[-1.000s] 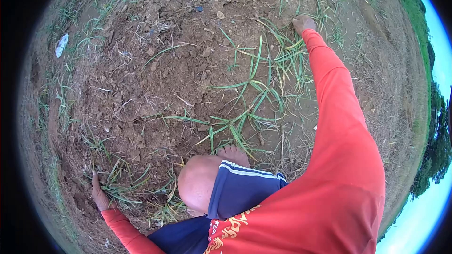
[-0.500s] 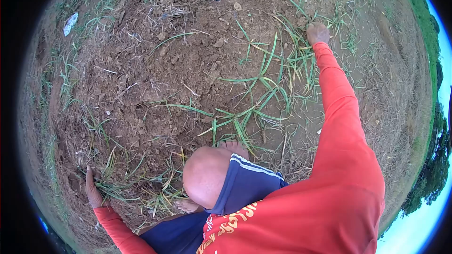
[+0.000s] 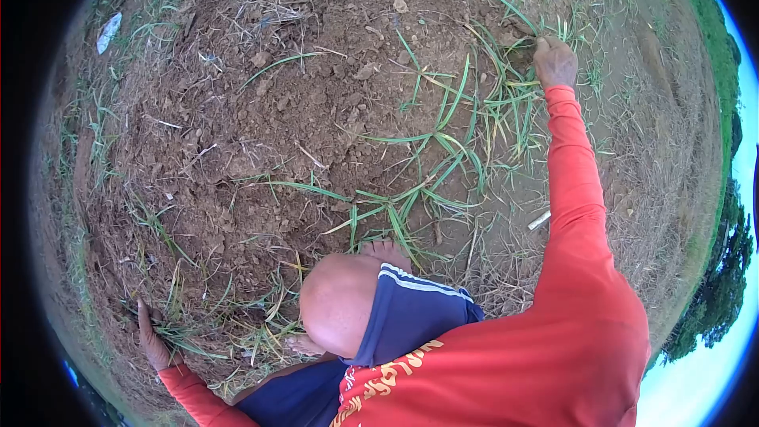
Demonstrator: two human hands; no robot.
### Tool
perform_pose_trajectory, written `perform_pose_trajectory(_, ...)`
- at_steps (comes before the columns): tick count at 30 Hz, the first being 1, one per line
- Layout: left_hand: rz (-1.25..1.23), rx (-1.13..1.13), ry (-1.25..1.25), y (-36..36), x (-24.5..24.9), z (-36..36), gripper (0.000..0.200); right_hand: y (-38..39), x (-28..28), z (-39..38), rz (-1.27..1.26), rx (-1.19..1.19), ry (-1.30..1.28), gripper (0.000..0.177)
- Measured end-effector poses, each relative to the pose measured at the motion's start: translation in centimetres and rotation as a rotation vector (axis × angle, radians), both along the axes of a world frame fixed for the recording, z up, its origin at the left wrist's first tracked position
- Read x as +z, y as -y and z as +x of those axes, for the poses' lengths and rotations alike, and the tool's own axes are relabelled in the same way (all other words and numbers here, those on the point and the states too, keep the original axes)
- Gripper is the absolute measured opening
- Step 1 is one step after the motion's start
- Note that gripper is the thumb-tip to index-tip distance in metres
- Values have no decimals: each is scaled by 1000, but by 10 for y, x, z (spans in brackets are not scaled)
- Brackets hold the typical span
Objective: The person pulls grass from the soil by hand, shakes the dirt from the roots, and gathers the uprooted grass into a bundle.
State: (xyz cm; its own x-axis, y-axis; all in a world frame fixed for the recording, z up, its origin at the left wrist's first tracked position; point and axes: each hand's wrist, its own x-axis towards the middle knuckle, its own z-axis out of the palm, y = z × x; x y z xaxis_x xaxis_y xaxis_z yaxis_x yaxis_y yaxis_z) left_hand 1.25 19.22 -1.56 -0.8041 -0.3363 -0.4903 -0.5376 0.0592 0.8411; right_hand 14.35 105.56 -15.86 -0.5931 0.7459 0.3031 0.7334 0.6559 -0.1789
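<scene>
My right hand [image 3: 556,62] is a closed fist at the upper right, low over the soil among long grass blades. Green blades [image 3: 514,99] spread around its fingers; what is inside the fist is hidden. At the lower left, my left hand [image 3: 152,340] rests by the ground with one finger showing lengthwise. A tuft of grass [image 3: 186,340] fans out from its inner side, and the hand seems closed round it, though the thumb is hidden. Several strap-leaved green plants [image 3: 435,136] lie in a line between the right hand and my bare foot [image 3: 386,251].
Loose brown soil [image 3: 292,126] with dry stalks and clods fills the middle. My bent knee [image 3: 340,304] is at lower centre. A whitish scrap [image 3: 109,32] lies at upper left, a pale stick [image 3: 539,220] beside my right sleeve. Trees [image 3: 715,292] stand at the far right.
My right fist has come down and slightly right, nearer to me, and looks larger. My left hand has shifted slightly down and left, along with the ground in view.
</scene>
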Motion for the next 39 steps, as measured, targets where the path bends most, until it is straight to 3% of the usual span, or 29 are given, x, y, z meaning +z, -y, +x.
perform_pose_trajectory(3, 32, -49, -31, -7, -1, -3, 22, -1, 20, 7, 97, 26, -100, 31)
perform_pose_trajectory(10, 35, -88, -26, -36, -8, -16, 20, -10, 123, 14, 49, 87, -220, 36)
perform_pose_trajectory(12, 37, -129, -45, -45, -6, -20, 20, 1, 147, 8, 15, 31, -396, 37)
perform_pose_trajectory(16, 142, -206, -63, -89, -7, -27, 20, 5, 139, -17, -29, -15, -632, 38)
perform_pose_trajectory(18, 123, -191, -74, -120, -6, -22, 21, -24, 67, -36, -123, 50, 224, 39)
perform_pose_trajectory(20, 132, -324, 1, -119, 0, -19, 22, -22, 61, -27, -162, -6, 314, 40)
perform_pose_trajectory(21, 151, -363, 10, -123, -2, -18, 22, -19, 80, -46, -252, 79, 79, 38)
perform_pose_trajectory(23, 145, -380, -29, -135, -2, -12, 22, 22, 84, -10, -503, 173, -345, 35)
perform_pose_trajectory(26, 175, -452, -40, -167, -8, -8, 23, 60, 82, -14, -755, 248, -634, 31)
perform_pose_trajectory(29, 277, -548, -76, -197, -35, -7, 25, 115, 82, -21, -1152, 307, -763, 30)
perform_pose_trajectory(32, 324, -649, -67, -238, -50, 4, 28, 231, 105, -32, -1294, 371, -809, 26)
perform_pose_trajectory(34, 537, -589, 63, -276, -49, 22, 28, 307, 90, -34, -1097, 580, -661, 25)
perform_pose_trajectory(35, 640, -537, 111, -291, -49, 26, 29, 345, 64, -38, -1146, 693, -650, 26)
perform_pose_trajectory(36, 792, -414, 99, -303, -63, 26, 30, 374, 55, -35, -973, 923, -483, 24)
perform_pose_trajectory(38, 664, -361, 66, -303, -88, 20, 27, 417, 41, -32, -910, 1101, -338, 28)
perform_pose_trajectory(39, 677, -394, 96, -292, -96, 15, 22, 412, 42, -30, -885, 1044, -409, 29)
